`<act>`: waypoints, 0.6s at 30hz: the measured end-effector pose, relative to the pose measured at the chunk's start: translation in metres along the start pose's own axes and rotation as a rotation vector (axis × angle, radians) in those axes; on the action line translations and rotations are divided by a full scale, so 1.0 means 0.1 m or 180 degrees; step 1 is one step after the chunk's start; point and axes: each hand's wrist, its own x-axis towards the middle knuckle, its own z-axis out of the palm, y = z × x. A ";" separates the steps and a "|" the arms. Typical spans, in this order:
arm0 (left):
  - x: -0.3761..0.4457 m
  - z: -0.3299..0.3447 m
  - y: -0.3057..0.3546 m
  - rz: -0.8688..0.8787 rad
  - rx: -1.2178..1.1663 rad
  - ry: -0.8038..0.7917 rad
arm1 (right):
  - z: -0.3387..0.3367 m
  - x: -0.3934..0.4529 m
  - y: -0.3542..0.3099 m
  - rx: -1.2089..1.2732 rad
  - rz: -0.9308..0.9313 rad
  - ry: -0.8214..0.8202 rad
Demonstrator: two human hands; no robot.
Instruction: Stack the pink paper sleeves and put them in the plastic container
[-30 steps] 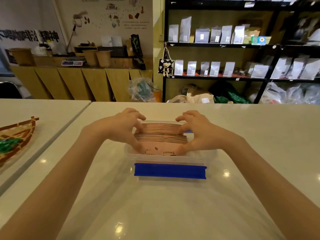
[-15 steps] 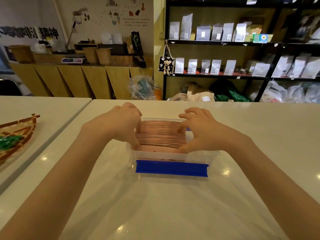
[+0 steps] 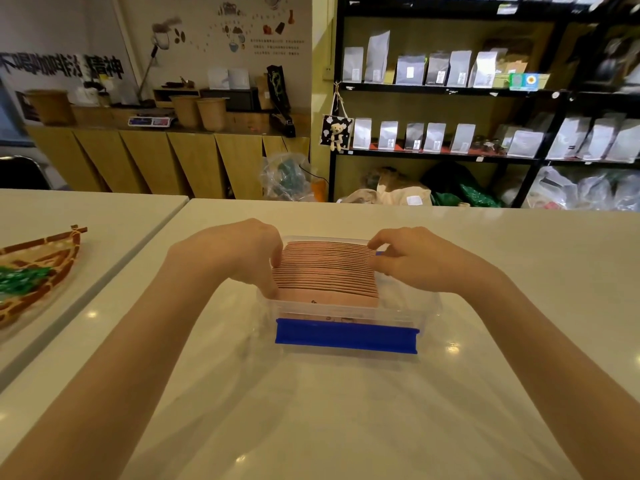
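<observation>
A stack of pink paper sleeves [image 3: 325, 271] stands on edge inside a clear plastic container [image 3: 408, 304] with a blue clip [image 3: 346, 336] on its near side, at the middle of the white table. My left hand [image 3: 242, 254] presses against the left end of the stack, thumb down inside the box. My right hand [image 3: 412, 261] holds the right end, fingertips curled over the top edges. The sleeves' lower parts are hidden behind the container wall.
A woven boat-shaped basket [image 3: 38, 268] with green contents lies on a second table to the left. Beyond the table's far edge [image 3: 381, 204] stand a black shelf with pouches [image 3: 450, 133] and a wooden counter [image 3: 166, 154].
The sleeves have sunk deeper into the container and their rows have closed into one even stack. Both hands have moved down with them, staying at the stack's ends.
</observation>
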 end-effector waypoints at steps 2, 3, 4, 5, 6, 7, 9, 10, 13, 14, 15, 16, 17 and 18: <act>0.00 0.00 0.01 -0.0019 -0.0017 -0.0026 | 0.02 0.02 0.00 0.0057 0.0070 -0.0066; -0.01 0.00 0.01 -0.0029 -0.0035 -0.0032 | 0.03 0.03 0.00 0.0061 0.0086 -0.0102; -0.02 0.00 0.02 -0.0041 -0.0041 -0.0054 | 0.04 0.03 0.00 0.0058 0.0092 -0.0134; -0.02 0.00 0.03 -0.0047 -0.0048 -0.0055 | 0.04 0.03 0.01 0.0090 0.0100 -0.0151; -0.03 0.00 0.03 -0.0054 -0.0041 -0.0066 | 0.05 0.04 0.01 0.0118 0.0099 -0.0155; -0.02 0.01 0.03 -0.0057 -0.0044 -0.0070 | 0.05 0.03 0.01 0.0143 0.0111 -0.0168; -0.04 0.02 0.05 -0.0087 -0.0061 -0.0089 | 0.04 0.02 0.00 0.0131 0.0128 -0.0182; -0.05 0.02 0.06 -0.0097 -0.0057 -0.0090 | 0.03 0.01 0.00 0.0097 0.0121 -0.0156; -0.08 0.00 0.05 -0.0118 -0.0132 -0.0037 | -0.08 -0.13 -0.03 0.0052 0.0004 0.0072; -0.10 -0.02 0.03 -0.0121 -0.0197 0.0060 | -0.15 -0.19 -0.05 0.0098 -0.0105 0.0237; -0.11 -0.03 0.02 -0.0097 -0.0288 0.0220 | -0.24 -0.28 -0.08 0.0165 -0.0256 0.0461; -0.15 -0.06 0.02 -0.0044 -0.0437 0.0431 | -0.36 -0.41 -0.13 0.0259 -0.0423 0.0773; -0.19 -0.10 0.01 0.0050 -0.0577 0.0692 | -0.50 -0.58 -0.17 0.0429 -0.0680 0.1113; -0.26 -0.16 0.02 0.0161 -0.0692 0.0954 | -0.63 -0.78 -0.22 0.0623 -0.0946 0.1415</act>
